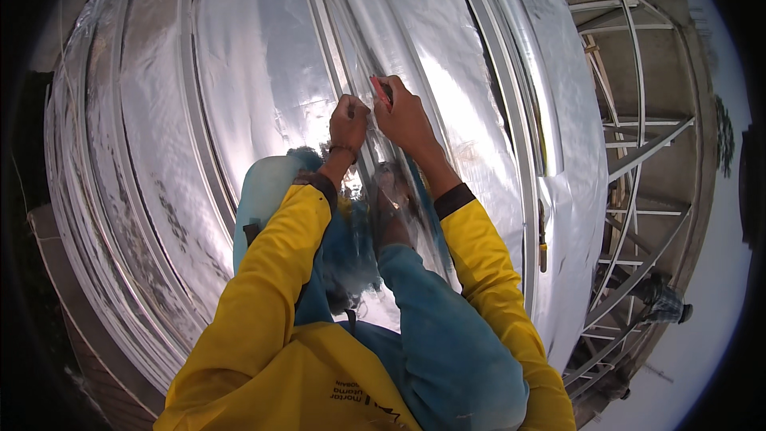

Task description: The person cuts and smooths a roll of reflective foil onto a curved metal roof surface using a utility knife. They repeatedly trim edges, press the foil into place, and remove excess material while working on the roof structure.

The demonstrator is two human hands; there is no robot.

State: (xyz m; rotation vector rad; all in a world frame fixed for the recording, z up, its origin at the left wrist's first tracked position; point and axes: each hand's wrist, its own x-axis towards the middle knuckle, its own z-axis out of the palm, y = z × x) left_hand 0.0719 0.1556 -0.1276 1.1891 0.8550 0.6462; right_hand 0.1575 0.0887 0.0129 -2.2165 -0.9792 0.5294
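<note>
My right hand (403,114) is closed around a small red tool (381,92) with a dark part; its exact kind is hard to make out. Close beside it on the left, my left hand (349,122) is curled shut beside a metal batten (327,28), and whatever its fingers may pinch is hidden. Both hands are low over shiny silver foil sheeting (263,56). A loose-looking fold of foil (379,24) runs lengthwise just beyond them. My knees are bent on either side of the strip below my hands.
More metal battens (191,80) cross the foil to the left. On the right lie a rolled foil edge (531,72) and a thin tool with a yellow end (542,251). Past the foil's right edge, open steel trusses (638,152) show, with another person (662,303) among them.
</note>
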